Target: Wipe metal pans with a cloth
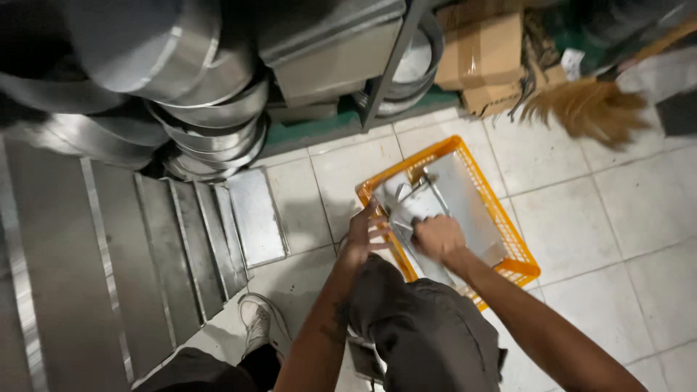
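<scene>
Nearest, at 6 o'clock: bent knee (428,341) in grey trousers. Just past it, right hand (438,237) closed, seemingly gripping a metal piece (428,192) inside the orange crate (508,218) at 1 o'clock. Left hand (361,236) at crate's near corner, fingers spread, touching the rim. Flat metal trays (181,239) leaning at 9 o'clock; broom (588,109) at 2 o'clock.
</scene>
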